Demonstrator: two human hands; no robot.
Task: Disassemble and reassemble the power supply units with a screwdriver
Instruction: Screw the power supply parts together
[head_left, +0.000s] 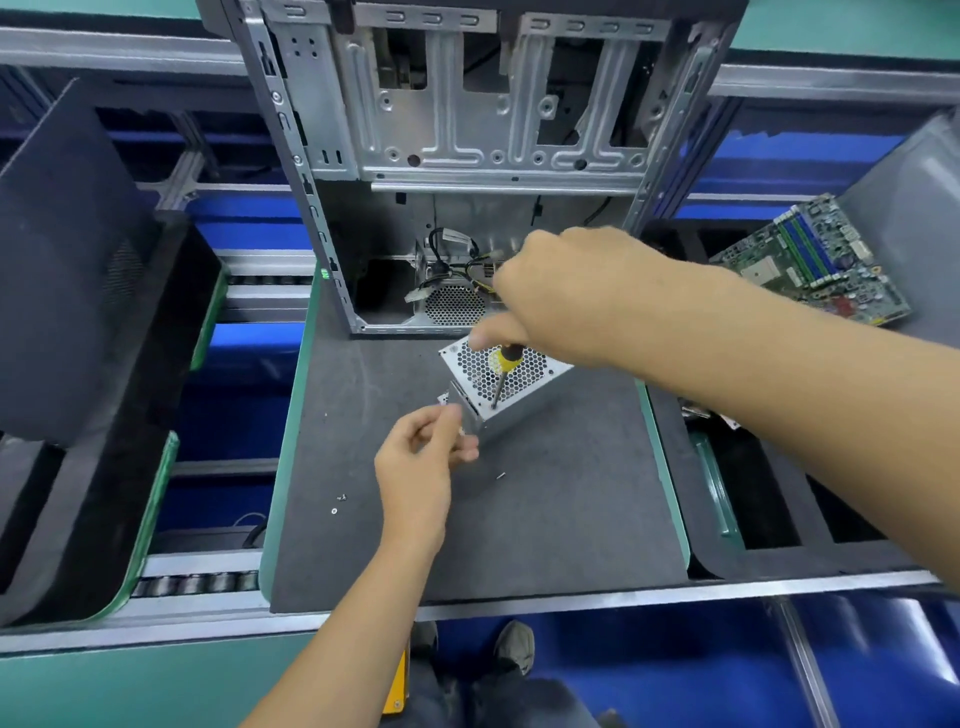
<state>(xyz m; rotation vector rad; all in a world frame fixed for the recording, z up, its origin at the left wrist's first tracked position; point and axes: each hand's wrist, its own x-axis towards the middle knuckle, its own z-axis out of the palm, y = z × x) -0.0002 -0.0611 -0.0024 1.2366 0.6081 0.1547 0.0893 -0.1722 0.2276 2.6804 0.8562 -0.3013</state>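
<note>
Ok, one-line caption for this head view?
Right hand drives a screwdriver into the power supply unit while left hand steadies it.

Both forearms are bare all the way to the frame edge, no sleeves, no watch, no gloves in sight. The left hand comes in from about six o'clock, its arm a long tapering shape. The right hand enters from three o'clock on a much broader-looking arm, stretched by the wide lens. No rings or bands show on any visible finger. Down at six o'clock, dark trousers fill the bottom edge, slightly creased. Two worn grey shoes peek out above them, rounded toes, dull fabric uppers, the one at five o'clock clearer than its partner.
</note>
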